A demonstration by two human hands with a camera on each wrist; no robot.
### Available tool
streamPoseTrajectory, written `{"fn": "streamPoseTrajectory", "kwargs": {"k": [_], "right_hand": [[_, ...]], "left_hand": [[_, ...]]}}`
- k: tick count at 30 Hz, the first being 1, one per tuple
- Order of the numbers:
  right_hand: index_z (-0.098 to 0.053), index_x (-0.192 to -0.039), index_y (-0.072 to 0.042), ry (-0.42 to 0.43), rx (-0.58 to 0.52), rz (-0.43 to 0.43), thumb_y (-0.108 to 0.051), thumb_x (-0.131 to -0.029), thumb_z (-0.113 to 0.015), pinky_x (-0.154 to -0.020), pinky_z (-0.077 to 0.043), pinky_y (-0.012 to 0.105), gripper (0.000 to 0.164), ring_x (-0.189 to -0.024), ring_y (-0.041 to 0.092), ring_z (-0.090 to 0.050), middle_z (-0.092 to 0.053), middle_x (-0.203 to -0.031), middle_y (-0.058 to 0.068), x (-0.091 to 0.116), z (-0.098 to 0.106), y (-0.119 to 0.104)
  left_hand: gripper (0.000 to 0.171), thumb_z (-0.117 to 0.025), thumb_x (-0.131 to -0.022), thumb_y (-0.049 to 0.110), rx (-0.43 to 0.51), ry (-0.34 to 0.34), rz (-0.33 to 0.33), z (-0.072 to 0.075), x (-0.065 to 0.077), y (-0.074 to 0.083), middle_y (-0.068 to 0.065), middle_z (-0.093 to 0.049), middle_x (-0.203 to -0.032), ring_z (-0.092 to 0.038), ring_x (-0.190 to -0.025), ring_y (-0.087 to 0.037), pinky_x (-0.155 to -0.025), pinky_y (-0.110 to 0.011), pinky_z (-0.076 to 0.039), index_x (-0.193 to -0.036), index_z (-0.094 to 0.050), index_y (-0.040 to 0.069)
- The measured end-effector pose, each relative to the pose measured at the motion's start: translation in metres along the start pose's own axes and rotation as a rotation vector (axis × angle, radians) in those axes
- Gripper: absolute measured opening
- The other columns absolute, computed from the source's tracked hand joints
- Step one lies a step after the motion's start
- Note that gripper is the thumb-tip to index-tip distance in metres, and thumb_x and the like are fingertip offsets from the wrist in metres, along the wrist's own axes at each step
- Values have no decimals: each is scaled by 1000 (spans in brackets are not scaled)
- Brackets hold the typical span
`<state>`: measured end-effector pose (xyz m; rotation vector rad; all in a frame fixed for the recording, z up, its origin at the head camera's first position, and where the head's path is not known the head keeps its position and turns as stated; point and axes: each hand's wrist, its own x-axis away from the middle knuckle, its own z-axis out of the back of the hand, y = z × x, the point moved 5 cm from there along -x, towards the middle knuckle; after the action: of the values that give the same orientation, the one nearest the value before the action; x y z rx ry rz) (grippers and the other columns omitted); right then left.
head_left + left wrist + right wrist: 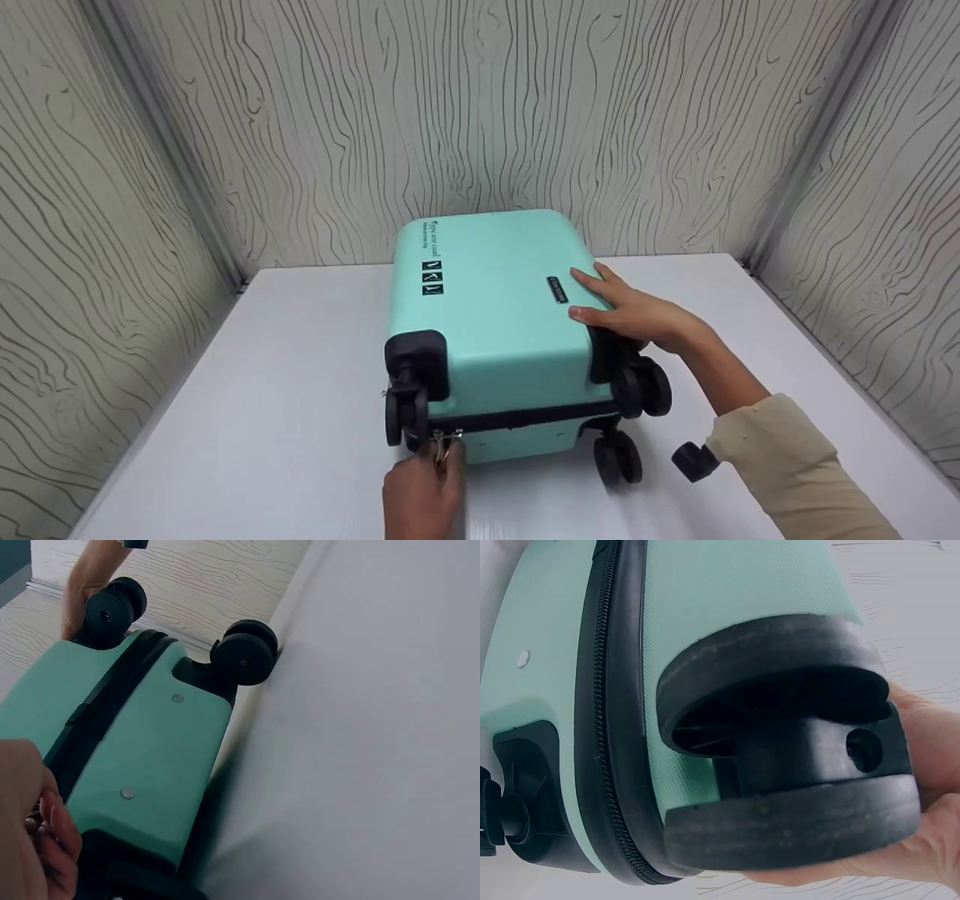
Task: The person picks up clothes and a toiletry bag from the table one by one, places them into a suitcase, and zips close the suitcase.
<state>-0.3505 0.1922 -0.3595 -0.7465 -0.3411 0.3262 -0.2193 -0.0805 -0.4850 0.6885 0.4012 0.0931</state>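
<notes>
A mint-green hard-shell suitcase (510, 315) lies on the white table, its wheeled end towards me. My left hand (424, 491) pinches the metal zipper pulls (448, 434) at the near end, beside the left black wheel (407, 412). In the left wrist view the curled fingers (58, 844) largely hide the pulls. My right hand (637, 311) rests on the shell's right edge by a black corner guard, fingers spread and fairly straight near the small black name plate (557, 289). A double wheel (795, 825) covers much of that hand in the right wrist view. The black zipper (604, 705) looks closed there.
The white table (300, 390) extends around the suitcase. Wood-grain panels (480, 112) stand behind it and on both sides. Another double wheel (618, 457) sticks out at the lower right. A small dark block (694, 460) shows at the right sleeve cuff.
</notes>
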Motion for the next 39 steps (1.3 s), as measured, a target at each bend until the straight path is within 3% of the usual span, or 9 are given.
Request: {"fn": "streamPoseTrajectory", "kwargs": {"k": [5, 11, 15, 20, 27, 33, 36, 39], "right_hand": [[-11, -150, -26, 8, 14, 9, -53, -89, -51, -107, -17, 63, 78, -142, 38, 7, 15, -156, 10, 1, 1, -2], [-11, -150, -26, 6, -2, -5, -55, -88, -52, -106, -20, 63, 80, -142, 36, 8, 17, -156, 8, 2, 0, 0], [-11, -150, -27, 9, -3, -8, -56, -88, -52, -107, -19, 62, 80, -142, 35, 9, 17, -156, 7, 1, 0, 2], [-11, -150, -28, 6, 11, 1, -56, -88, -51, -110, -11, 60, 79, -143, 33, 10, 16, -156, 4, 1, 0, 1], [-11, -150, -26, 0, 12, 0, -55, -89, -51, -108, -17, 62, 79, -142, 36, 9, 16, -156, 8, 0, 2, -1], [-11, -150, -27, -6, -6, -11, -55, -89, -50, -105, -24, 63, 78, -142, 35, 8, 17, -156, 6, 2, 0, 0], [-11, -150, -28, -6, -11, -21, -56, -89, -50, -102, -29, 63, 77, -142, 35, 7, 17, -156, 6, 3, -1, -1], [-11, -150, -28, -1, 2, -18, -57, -89, -49, -99, -32, 63, 77, -142, 36, 6, 16, -156, 7, 3, -2, -3]], "left_hand": [[37, -63, -85, 24, -140, 37, -105, 4, -1, 3, 6, -38, -42, -41, -38, -11, -39, -30, -33, -55, -42, 18], [38, -64, -84, 24, -334, 71, -230, 4, 1, 11, 2, -37, -41, -41, -34, -18, -34, -35, -34, -54, -43, 15], [41, -63, -87, 28, -390, 47, -269, 1, 2, 16, 1, -40, -40, -40, -33, -17, -33, -33, -33, -51, -46, 14], [43, -62, -87, 27, -406, 53, -300, 0, 3, 18, 2, -41, -39, -39, -32, -14, -32, -32, -31, -49, -46, 15], [45, -62, -86, 25, -393, 101, -380, 1, 3, 16, 3, -40, -38, -37, -30, -14, -30, -31, -29, -47, -42, 16], [40, -68, -80, 21, -388, 147, -394, 6, 3, 12, 3, -37, -36, -37, -30, -15, -30, -32, -29, -49, -44, 16], [40, -68, -80, 20, -383, 138, -395, 8, 2, 9, 4, -36, -36, -35, -30, -14, -30, -31, -28, -48, -43, 17], [44, -65, -83, 21, -350, 89, -344, 8, -1, 4, 4, -35, -36, -33, -31, -12, -32, -30, -27, -47, -39, 17]]}}
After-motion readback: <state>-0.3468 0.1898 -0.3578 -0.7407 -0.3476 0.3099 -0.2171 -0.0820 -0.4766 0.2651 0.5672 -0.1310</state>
